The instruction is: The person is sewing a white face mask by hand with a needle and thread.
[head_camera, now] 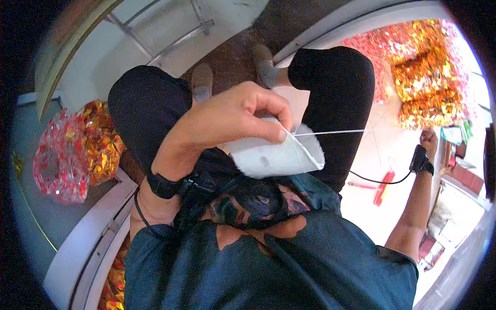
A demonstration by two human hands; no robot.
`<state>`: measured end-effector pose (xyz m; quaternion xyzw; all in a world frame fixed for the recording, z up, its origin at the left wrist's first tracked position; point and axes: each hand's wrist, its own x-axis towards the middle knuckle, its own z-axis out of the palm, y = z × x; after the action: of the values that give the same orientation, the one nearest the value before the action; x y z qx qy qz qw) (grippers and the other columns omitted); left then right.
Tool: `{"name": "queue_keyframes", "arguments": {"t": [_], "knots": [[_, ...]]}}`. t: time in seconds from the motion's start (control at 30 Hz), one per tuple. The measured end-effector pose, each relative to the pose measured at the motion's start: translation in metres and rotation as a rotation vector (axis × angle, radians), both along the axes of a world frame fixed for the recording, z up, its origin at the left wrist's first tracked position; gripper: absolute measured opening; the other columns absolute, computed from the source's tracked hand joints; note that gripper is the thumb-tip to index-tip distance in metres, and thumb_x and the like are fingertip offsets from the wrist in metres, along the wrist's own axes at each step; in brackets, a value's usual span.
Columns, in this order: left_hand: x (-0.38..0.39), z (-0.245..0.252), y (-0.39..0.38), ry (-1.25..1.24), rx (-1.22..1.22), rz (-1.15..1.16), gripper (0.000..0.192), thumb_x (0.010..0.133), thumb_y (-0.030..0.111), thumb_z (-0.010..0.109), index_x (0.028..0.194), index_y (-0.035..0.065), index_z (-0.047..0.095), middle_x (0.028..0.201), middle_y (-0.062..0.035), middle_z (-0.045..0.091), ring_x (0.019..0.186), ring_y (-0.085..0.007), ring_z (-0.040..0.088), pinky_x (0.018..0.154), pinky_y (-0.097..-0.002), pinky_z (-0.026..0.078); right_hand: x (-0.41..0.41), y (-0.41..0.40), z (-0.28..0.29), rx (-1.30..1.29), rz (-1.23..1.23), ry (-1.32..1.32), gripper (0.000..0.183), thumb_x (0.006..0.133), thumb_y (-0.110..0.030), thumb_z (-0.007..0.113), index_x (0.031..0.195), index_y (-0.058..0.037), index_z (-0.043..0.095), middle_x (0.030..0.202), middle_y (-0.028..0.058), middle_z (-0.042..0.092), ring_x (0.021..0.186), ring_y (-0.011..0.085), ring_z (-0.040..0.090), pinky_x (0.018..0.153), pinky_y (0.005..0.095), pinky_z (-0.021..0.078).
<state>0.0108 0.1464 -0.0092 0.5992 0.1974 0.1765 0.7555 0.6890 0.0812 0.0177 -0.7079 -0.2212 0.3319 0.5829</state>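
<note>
My left hand (252, 116) pinches the upper edge of a curled white piece of sheet material (267, 155) between thumb and fingers, above my lap. The sheet may be felt or foam; it bends into an open tube and has a small grey mark on its side. From the pinched edge a taut white thread (329, 133) runs off to the right and fades against the bright surface. My right hand (428, 140) is stretched far out to the right, its fingers curled closed, in line with the thread. Any needle in it is too small to see.
A red tool (383, 188) lies on the bright white surface (372, 213) at right. Bundles of gold foil (430, 85) sit beyond it. Red-and-clear plastic wrapping (62, 159) lies at left. Black cables (381, 182) hang from the wrist devices.
</note>
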Motion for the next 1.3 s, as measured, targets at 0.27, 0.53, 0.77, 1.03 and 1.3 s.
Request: {"name": "queue_keyframes", "arguments": {"t": [0.27,0.53,0.77,1.03,1.3], "knots": [[0.01,-0.01,-0.002,0.025,-0.221,-0.052,0.019,0.07,0.02,0.067,0.076,0.0028,0.06,0.074,0.0001,0.056,0.073,-0.0084,0.051,0.067,-0.0216,0.039,-0.278,0.04,-0.007,-0.207,0.445,0.384,0.022,0.091,-0.025,0.047,0.073,-0.012,0.047,0.056,-0.007,0.036,0.043,0.0039,0.033,0.034,0.0153,0.0262],[0.016,-0.028,0.012,-0.222,-0.101,-0.082,0.018,0.07,0.018,0.071,0.075,0.0028,0.063,0.075,-0.0005,0.058,0.078,-0.0107,0.051,0.074,-0.0238,0.037,-0.435,0.055,0.024,-0.386,1.527,0.083,0.027,0.088,-0.026,0.054,0.106,-0.0069,0.058,0.056,-0.0053,0.046,0.044,0.0021,0.041,0.04,0.0173,0.0303],[0.04,-0.025,0.031,-0.134,0.04,-0.128,0.015,0.07,0.015,0.07,0.074,0.0027,0.062,0.074,-0.0016,0.057,0.076,-0.0111,0.051,0.073,-0.0245,0.037,-0.422,0.063,-0.001,-0.472,1.691,0.339,0.016,0.083,-0.016,0.063,0.091,-0.0031,0.062,0.053,-0.0071,0.048,0.04,0.0003,0.039,0.037,0.0171,0.0263],[0.073,0.0,0.069,0.236,0.331,-0.112,0.027,0.068,0.028,0.069,0.067,0.0037,0.057,0.067,-0.003,0.053,0.069,-0.0169,0.048,0.067,-0.0281,0.036,-0.374,0.047,0.005,-0.577,1.136,0.569,0.009,0.085,-0.009,0.058,0.089,-0.0014,0.056,0.047,-0.0052,0.038,0.035,0.0019,0.033,0.033,0.0176,0.0241],[0.092,0.033,0.037,0.414,0.649,0.07,0.01,0.062,0.007,0.059,0.065,0.0022,0.05,0.063,-0.0047,0.045,0.066,-0.0188,0.044,0.063,-0.0291,0.034,-0.37,-0.004,-0.002,-0.335,1.147,0.462,0.02,0.081,-0.022,0.063,0.085,-0.004,0.056,0.05,-0.005,0.043,0.04,0.003,0.039,0.036,0.0188,0.0266]]}}
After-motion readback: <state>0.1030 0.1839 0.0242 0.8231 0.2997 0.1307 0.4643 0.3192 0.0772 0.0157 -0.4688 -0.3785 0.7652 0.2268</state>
